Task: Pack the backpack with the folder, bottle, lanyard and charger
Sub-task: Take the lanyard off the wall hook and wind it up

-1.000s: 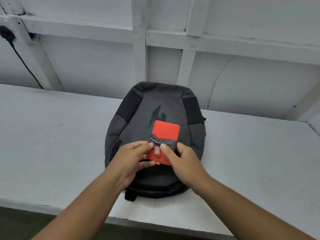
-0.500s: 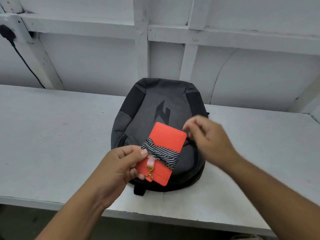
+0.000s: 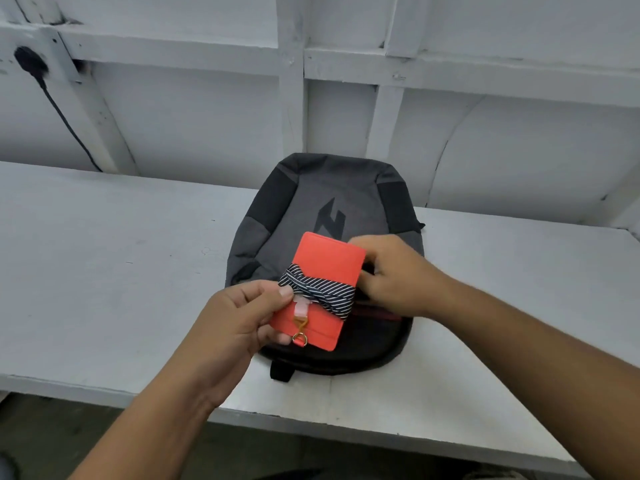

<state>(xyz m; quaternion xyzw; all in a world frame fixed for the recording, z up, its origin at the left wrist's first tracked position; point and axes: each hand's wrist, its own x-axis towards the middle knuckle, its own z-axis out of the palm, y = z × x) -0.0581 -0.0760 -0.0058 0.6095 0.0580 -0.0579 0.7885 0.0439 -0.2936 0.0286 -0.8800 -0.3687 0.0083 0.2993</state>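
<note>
Since 0.5 s earlier, the right hand [image 3: 394, 275] has dropped from above the backpack [image 3: 325, 237] onto its right side, fingers curled against the fabric beside the card holder; whether they pinch a zipper cannot be told. Left hand [image 3: 242, 317] clamps the orange card holder [image 3: 322, 289] by its left edge, thumb on top, holding it tilted over the backpack's lower half. Striped lanyard [image 3: 320, 294] is wound around the holder's middle, its gold clip [image 3: 300, 336] hanging at the lower end. Backpack lies flat on the white worktop [image 3: 104, 271].
</note>
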